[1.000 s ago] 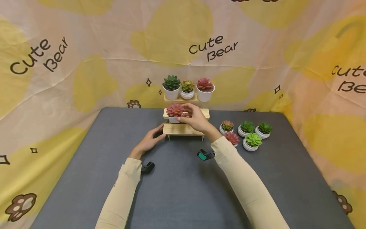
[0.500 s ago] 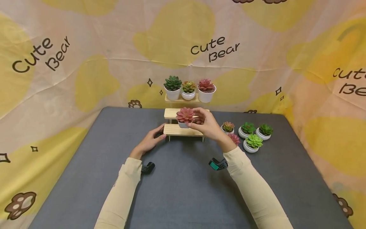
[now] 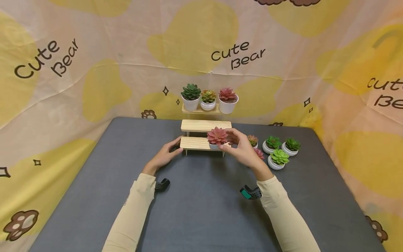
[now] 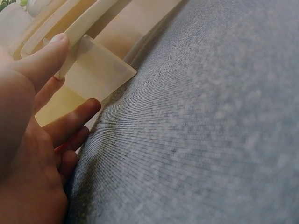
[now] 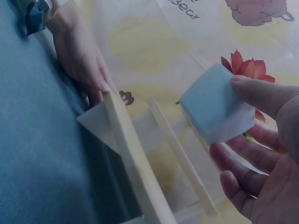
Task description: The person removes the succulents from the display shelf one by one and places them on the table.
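A pink-red artificial succulent in a square white pot [image 3: 217, 136] is pinched between the thumb and fingers of my right hand [image 3: 240, 148]. In the head view it overlaps the right end of the lowest step of a three-step wooden display stand [image 3: 195, 141]. In the right wrist view the pot [image 5: 215, 105] shows its base and side, and the plant [image 5: 250, 70] sticks out beyond my thumb. My left hand [image 3: 163, 155] holds the left end of that lowest step, thumb at its front edge [image 4: 58, 39] and the other fingers spread below and behind.
On the top step stand a dark green succulent [image 3: 190, 92], a small yellow-red one [image 3: 208, 98] and a pink one [image 3: 228, 98]. Several small potted succulents, including a light green one [image 3: 278, 157], stand right of the stand on the grey table [image 3: 201, 217]. A printed cloth [image 3: 176, 45] hangs behind.
My right hand has carried the pink-red succulent from the left part of the middle step to the right and down, over the lowest step's right end. My left hand has stayed at the stand.
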Available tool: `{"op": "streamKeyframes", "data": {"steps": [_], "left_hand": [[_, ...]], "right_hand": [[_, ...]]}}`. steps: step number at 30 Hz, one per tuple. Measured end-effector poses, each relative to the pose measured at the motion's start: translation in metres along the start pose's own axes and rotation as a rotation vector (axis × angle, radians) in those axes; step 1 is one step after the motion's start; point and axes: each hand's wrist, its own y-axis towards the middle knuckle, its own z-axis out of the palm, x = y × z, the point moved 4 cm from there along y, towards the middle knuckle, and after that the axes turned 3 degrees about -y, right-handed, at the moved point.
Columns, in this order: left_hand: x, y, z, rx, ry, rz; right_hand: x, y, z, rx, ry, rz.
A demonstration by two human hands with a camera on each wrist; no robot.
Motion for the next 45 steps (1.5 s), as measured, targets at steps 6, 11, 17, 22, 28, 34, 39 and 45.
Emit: {"op": "streamKeyframes", "data": {"steps": [6, 11, 17, 22, 28, 34, 39, 45], "left_hand": [[-0.005, -0.002, 0.002, 0.0, -0.017, 0.01], [-0.005, -0.002, 0.002, -0.004, -0.037, 0.022], [-0.004, -0.002, 0.001, -0.005, -0.039, 0.018], [-0.002, -0.002, 0.0, -0.005, -0.048, 0.019], [-0.001, -0.003, 0.001, -0.005, -0.046, 0.005], [-0.003, -0.002, 0.001, -0.007, -0.039, 0.015], [0.014, 0.004, 0.001, -0.009, -0.046, 0.006], [0.032, 0.011, 0.001, -0.027, -0.039, 0.018]], "right_hand": [[-0.012, -0.015, -0.01, -0.022, -0.032, 0.027], [-0.019, -0.024, -0.021, -0.046, -0.048, 0.023], [-0.028, -0.033, -0.031, -0.062, -0.044, 0.04], [-0.033, -0.041, -0.041, -0.093, -0.025, 0.034], [-0.037, -0.053, -0.057, -0.136, -0.01, 0.01], [-0.037, -0.062, -0.072, -0.146, -0.037, 0.004], [-0.033, -0.068, -0.084, -0.159, -0.036, 0.004], [-0.036, -0.074, -0.1, -0.19, -0.033, -0.006]]}}
